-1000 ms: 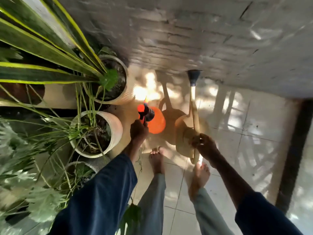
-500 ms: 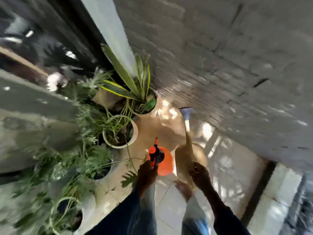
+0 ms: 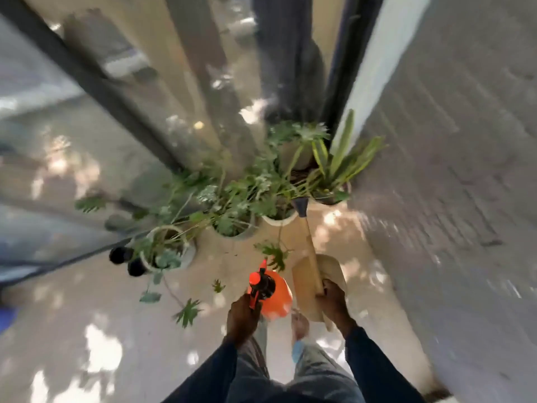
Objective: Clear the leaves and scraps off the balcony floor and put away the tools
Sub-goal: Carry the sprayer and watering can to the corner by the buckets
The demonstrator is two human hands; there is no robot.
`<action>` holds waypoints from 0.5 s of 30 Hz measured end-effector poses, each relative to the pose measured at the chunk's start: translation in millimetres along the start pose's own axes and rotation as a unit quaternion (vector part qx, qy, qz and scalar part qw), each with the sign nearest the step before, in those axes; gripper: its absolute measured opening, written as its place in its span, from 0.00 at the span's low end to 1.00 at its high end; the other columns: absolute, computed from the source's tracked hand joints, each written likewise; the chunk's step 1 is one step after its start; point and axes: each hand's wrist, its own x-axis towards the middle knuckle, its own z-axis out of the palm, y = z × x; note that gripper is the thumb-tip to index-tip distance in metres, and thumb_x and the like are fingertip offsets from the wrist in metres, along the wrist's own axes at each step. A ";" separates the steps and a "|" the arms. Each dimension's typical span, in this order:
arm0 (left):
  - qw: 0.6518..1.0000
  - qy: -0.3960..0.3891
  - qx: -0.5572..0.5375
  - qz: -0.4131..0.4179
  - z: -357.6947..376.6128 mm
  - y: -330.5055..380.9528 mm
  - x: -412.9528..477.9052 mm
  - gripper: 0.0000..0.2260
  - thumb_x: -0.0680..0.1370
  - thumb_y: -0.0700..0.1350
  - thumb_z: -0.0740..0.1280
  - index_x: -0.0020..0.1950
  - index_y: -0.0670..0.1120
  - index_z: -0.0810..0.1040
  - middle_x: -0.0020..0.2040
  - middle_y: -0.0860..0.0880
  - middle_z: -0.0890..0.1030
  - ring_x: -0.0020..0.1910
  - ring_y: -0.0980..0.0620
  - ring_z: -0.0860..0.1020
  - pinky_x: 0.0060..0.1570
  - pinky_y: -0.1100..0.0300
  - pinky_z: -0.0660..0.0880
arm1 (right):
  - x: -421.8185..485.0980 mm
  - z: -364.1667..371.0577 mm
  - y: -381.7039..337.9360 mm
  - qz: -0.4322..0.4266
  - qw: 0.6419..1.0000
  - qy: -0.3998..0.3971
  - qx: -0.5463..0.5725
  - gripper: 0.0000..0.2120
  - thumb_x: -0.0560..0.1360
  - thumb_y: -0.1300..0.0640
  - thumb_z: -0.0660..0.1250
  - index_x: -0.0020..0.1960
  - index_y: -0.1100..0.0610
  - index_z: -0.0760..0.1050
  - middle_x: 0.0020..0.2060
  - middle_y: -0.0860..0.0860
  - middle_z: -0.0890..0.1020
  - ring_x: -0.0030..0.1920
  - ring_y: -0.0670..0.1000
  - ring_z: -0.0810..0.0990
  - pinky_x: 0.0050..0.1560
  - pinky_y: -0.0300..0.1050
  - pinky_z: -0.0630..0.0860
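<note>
My left hand (image 3: pixel 242 317) grips the handle of an orange spray bottle (image 3: pixel 274 295) with a black and orange pump top, held above the tiled floor. My right hand (image 3: pixel 334 303) holds the handle of a tan watering can (image 3: pixel 308 274), whose long spout ends in a dark blue rose (image 3: pixel 300 206) pointing toward the pots. Several green leaves (image 3: pixel 187 311) lie loose on the floor left of the bottle. My bare foot (image 3: pixel 299 322) shows between the hands.
A row of white pots with green plants (image 3: pixel 165 251) runs along the dark railing (image 3: pixel 96 80) toward the corner. A grey brick wall (image 3: pixel 450 184) stands on the right. Two black round objects (image 3: pixel 128 261) sit by the left pot. Sunlit tiles (image 3: pixel 87 344) spread at lower left.
The view has risen and swung back, so the pots look farther away. Both hands still hold the spray bottle and the watering can, now carried higher off the floor.
</note>
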 end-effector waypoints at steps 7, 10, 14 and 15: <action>0.986 0.056 -0.100 -0.121 -31.8 -116.1 -63.5 0.09 0.81 0.54 0.65 0.53 0.49 0.76 0.52 0.47 0.83 0.52 0.44 0.82 0.49 0.54 0.76 | -40.6 87.6 -82.4 -0.069 0.980 -0.105 -0.153 0.17 0.73 0.68 0.66 0.60 0.59 0.77 0.51 0.53 0.80 0.53 0.55 0.78 0.51 0.49 0.77; 0.969 0.073 -0.151 -0.183 -49.9 -182.3 -83.5 0.12 0.81 0.53 0.65 0.57 0.46 0.78 0.55 0.46 0.84 0.54 0.43 0.82 0.53 0.52 0.78 | -66.1 152.7 -121.1 -0.114 0.958 -0.145 -0.220 0.16 0.74 0.68 0.67 0.61 0.59 0.77 0.51 0.53 0.78 0.51 0.53 0.76 0.47 0.43 0.71; 0.945 0.095 -0.204 -0.238 -75.4 -265.1 -107.9 0.14 0.80 0.53 0.65 0.56 0.45 0.80 0.52 0.46 0.86 0.54 0.43 0.83 0.54 0.52 0.78 | -102.7 243.1 -165.0 -0.163 0.920 -0.196 -0.298 0.12 0.73 0.66 0.67 0.55 0.60 0.79 0.46 0.52 0.80 0.47 0.53 0.77 0.43 0.44 0.72; 0.936 0.103 -0.223 -0.252 -81.4 -290.7 -115.8 0.14 0.80 0.54 0.64 0.55 0.45 0.80 0.51 0.46 0.86 0.53 0.43 0.84 0.53 0.52 0.79 | -114.7 271.0 -176.3 -0.172 0.910 -0.212 -0.313 0.12 0.72 0.66 0.67 0.54 0.59 0.79 0.46 0.52 0.80 0.47 0.53 0.78 0.43 0.43 0.71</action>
